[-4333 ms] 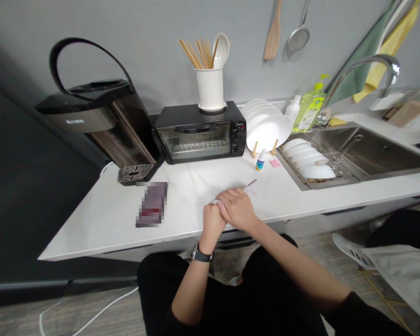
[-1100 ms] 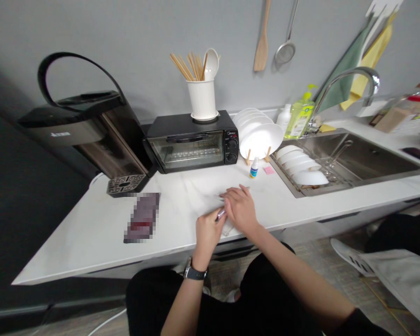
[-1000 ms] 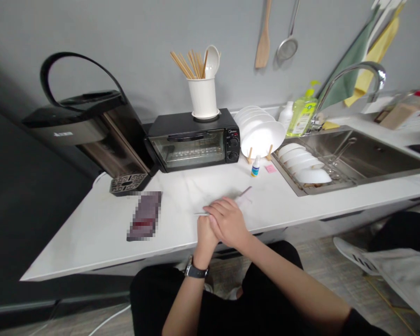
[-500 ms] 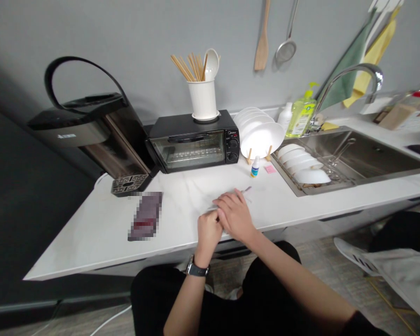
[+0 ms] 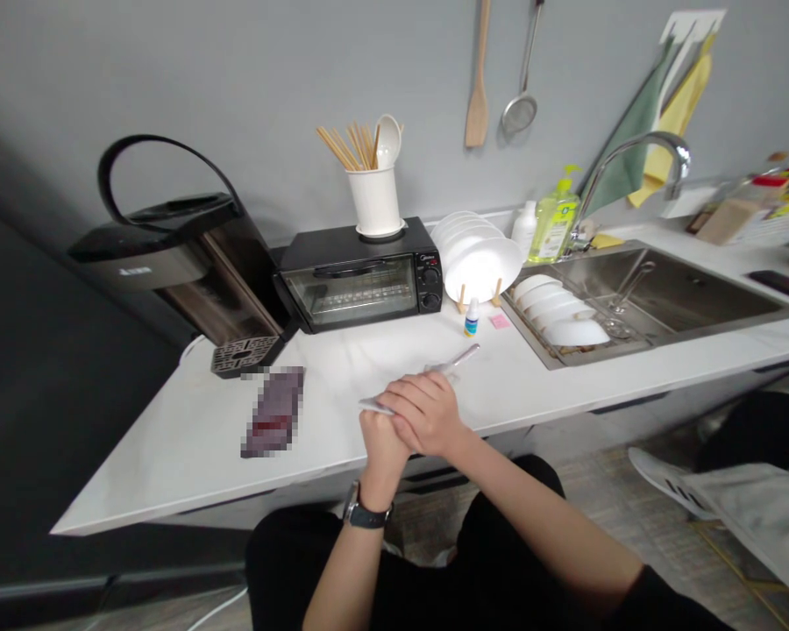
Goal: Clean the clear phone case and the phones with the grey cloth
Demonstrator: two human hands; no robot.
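Clasped together above the front of the counter are my left hand (image 5: pixel 382 436) and my right hand (image 5: pixel 429 410). The right one lies over the left, its fingers wrapped across. A thin pale sheet (image 5: pixel 372 404) pokes out past the knuckles on the left side. From the far right side of the grip sticks a slender stick-like piece (image 5: pixel 465 354), slanting up, with something clear or whitish beside it. The fingers hide most of what is held. A small white spray bottle (image 5: pixel 472 318) with a blue label stands beyond the hands, beside a pink slip (image 5: pixel 500 322).
A blurred-out dark flat item (image 5: pixel 276 412) lies left, before a black drink machine (image 5: pixel 237 289). Behind stand a toaster oven (image 5: pixel 361 294), a chopstick holder (image 5: pixel 375 202) and racked plates (image 5: pixel 483 267). The sink (image 5: pixel 710 302) holds bowls. Another person's leg (image 5: pixel 756 504) is at right.
My clasped hands have shifted slightly left. More of the pale sheet and the slender piece now shows beyond the fingers. The camera view has moved a little.
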